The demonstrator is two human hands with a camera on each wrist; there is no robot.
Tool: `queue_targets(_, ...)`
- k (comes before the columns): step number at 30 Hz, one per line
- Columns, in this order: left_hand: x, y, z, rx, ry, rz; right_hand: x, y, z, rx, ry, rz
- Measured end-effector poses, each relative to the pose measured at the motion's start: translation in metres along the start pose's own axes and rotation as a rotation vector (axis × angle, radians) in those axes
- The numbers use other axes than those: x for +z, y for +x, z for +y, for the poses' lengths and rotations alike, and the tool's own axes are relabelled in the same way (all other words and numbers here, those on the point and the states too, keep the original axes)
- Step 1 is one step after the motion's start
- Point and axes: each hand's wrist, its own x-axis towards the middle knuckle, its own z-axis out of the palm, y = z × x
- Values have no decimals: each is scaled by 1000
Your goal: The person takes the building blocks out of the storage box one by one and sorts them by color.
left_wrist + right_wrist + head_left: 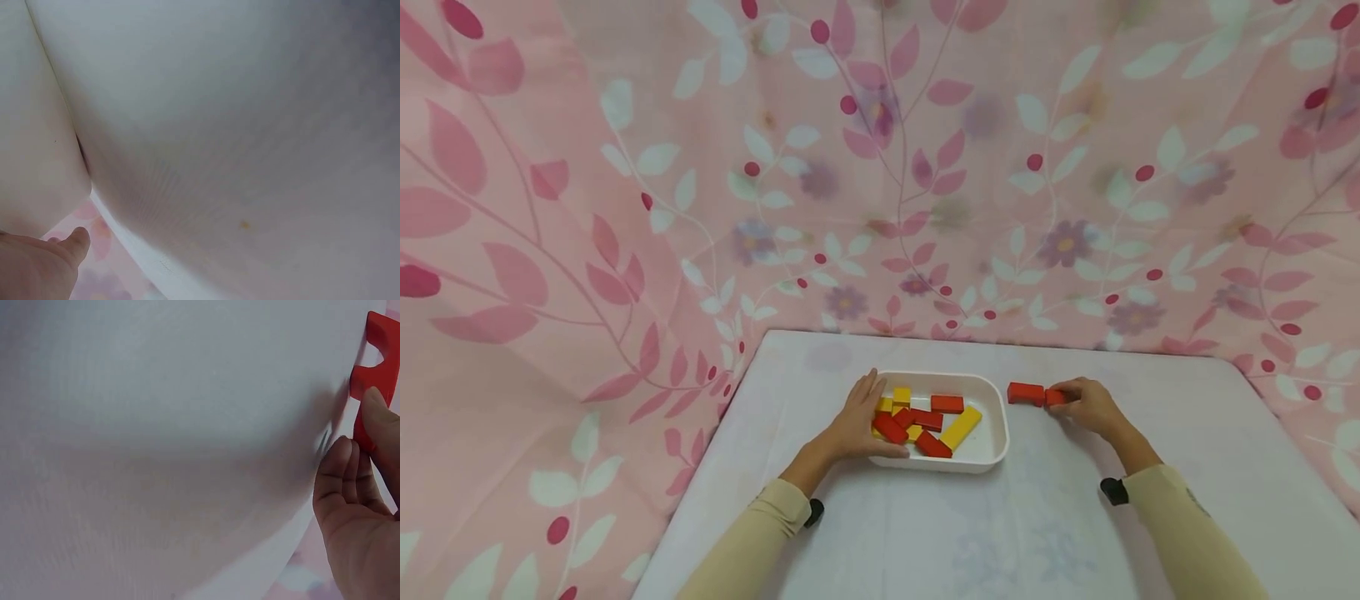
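A white plastic tray (988,460) sits on the table with several red and yellow toy blocks lying loose in it. The left hand (856,421) rests against the tray's left end, fingers toward the far rim and thumb along the near rim. In the left wrist view, only part of the left hand (40,265) shows at the lower left. To the right of the tray stands a red arch block (1026,393), its cutout visible in the right wrist view. Beside its right end, the right hand (1093,407) pinches a small red block (1055,397), partly hidden by the fingers.
A pale cloth covers the table (925,533). Pink floral fabric (910,183) hangs behind the table and along its left side. In the tray, a long yellow block (961,428) lies slanted near the right, with a red block (947,404) behind it.
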Motion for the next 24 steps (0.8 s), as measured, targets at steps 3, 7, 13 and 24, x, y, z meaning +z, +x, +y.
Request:
queue_targets(3,1,-1,1,-1,-19,-7,3,2,5,19,-3,-48)
queue_targets(7,1,-1,0,0,-2,-6,4,5,9,47,6,-83)
queue_targets(13,0,2,-1,-6,30,-6,1,8,8,86,29,-101)
queue_targets(24,-2,2,-1,-14,27,-17,7,9,6,120,54,-70)
